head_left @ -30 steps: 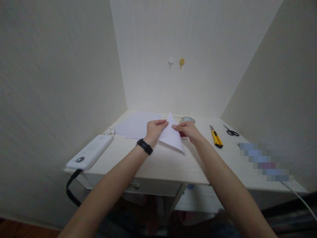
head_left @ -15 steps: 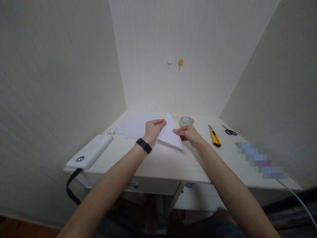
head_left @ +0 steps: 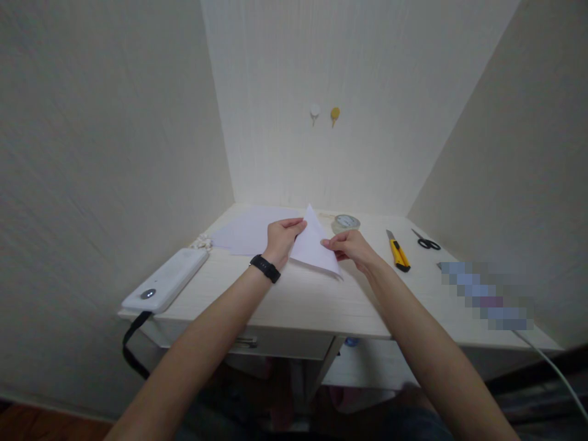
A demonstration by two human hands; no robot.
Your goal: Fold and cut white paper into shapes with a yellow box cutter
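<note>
A white folded sheet of paper (head_left: 315, 248), roughly triangular with its point toward the wall, is held just above the desk between both hands. My left hand (head_left: 282, 239), with a black watch on the wrist, pinches its left edge near the top. On the right edge, lower down, my right hand (head_left: 351, 246) grips it between thumb and fingers. Beyond the right hand lies a roll of clear tape (head_left: 346, 223). Several flat white sheets (head_left: 250, 229) lie behind and left of my left hand.
On the right of the white desk (head_left: 294, 303) are a yellow utility knife (head_left: 399, 252), black scissors (head_left: 427, 242) and a blurred-out object (head_left: 482, 297) with a cable. A white device (head_left: 168, 278) with a black strap lies left. Two small hooks (head_left: 335, 114) hang on the back wall.
My left hand and the paper's tip have shifted slightly left. Both hands keep their hold on the folded paper; the other things stay put.
</note>
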